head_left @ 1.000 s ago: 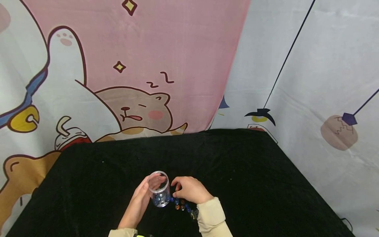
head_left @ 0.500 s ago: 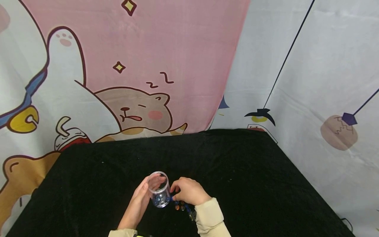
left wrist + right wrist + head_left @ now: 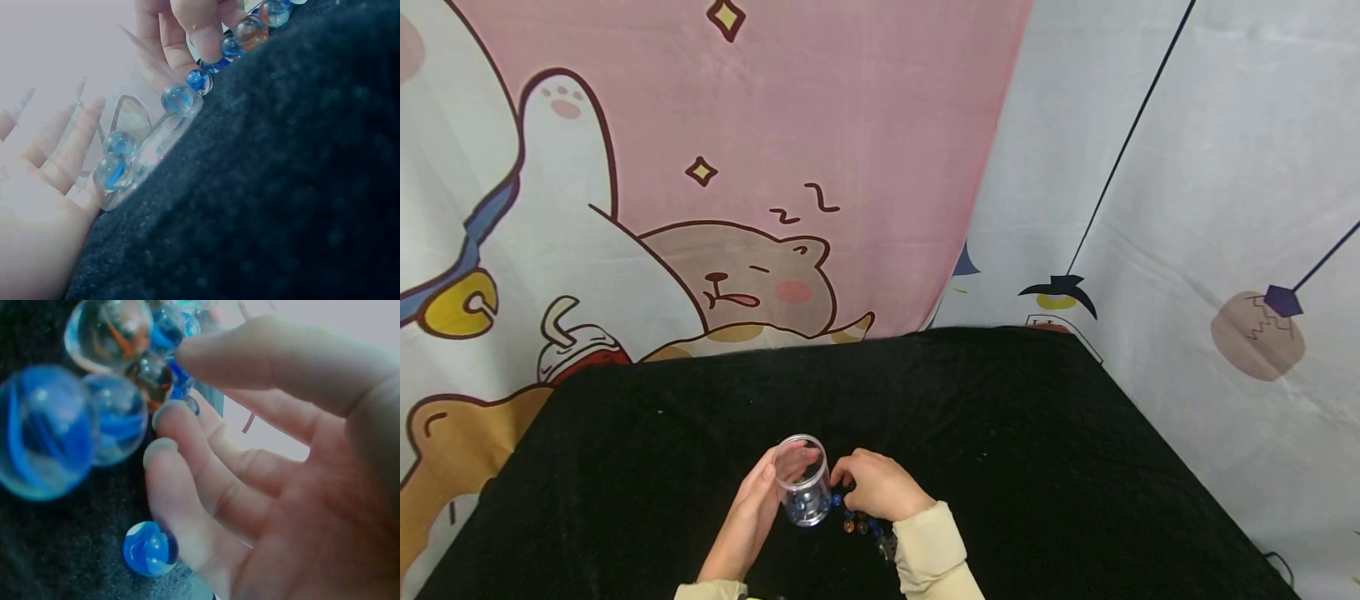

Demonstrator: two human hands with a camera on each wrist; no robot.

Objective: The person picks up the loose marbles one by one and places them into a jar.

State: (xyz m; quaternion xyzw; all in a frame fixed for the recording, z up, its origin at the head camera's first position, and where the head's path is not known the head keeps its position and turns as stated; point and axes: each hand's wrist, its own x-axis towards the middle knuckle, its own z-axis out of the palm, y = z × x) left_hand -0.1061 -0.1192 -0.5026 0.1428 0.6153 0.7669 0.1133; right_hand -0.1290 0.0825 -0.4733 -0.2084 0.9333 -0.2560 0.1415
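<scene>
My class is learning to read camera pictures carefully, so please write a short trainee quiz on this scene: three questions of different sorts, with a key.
1. Multiple choice: what lies in the clear jar?
A) coins
B) marbles
C) buttons

2. True or false: every marble in view is inside the jar.

3. Short answer: which of the person's hands holds the jar?

Key
1. B.
2. False: several loose marbles lie outside it on the black cloth.
3. The left hand; the right hand is beside the jar, at the loose marbles.
</scene>
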